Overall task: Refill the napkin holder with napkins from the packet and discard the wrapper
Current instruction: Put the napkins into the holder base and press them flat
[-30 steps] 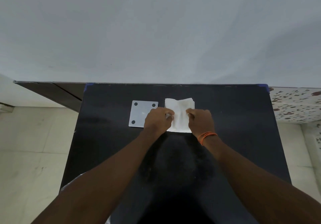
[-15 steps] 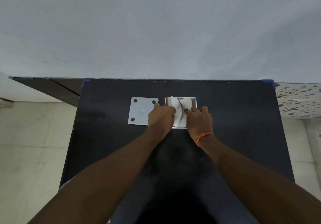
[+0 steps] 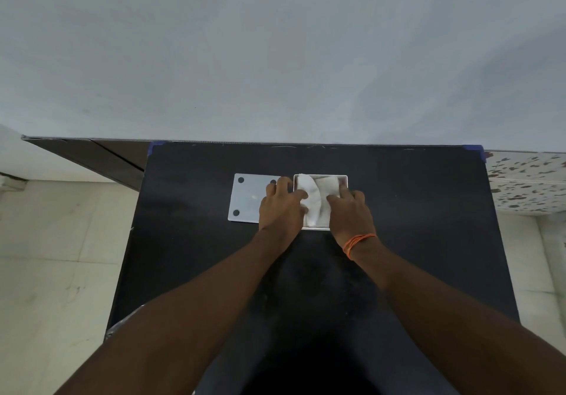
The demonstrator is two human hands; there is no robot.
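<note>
Between the two hands, the white napkins (image 3: 315, 203) are pinched from either side, left hand (image 3: 281, 207) and right hand (image 3: 350, 211) pressing the stack down. A second ago it lay flat and covered the napkin holder (image 3: 344, 178); now the holder's white rim shows around it, so loading is likely nearly done. The stack looks bowed and rumpled. Just left of the grip lies a flat white lid (image 3: 248, 198) on the black table (image 3: 428, 211).

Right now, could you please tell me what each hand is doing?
Left hand: closed on the napkins, at their left side.
Right hand: pressing the napkins into the holder; grip unclear.
</note>
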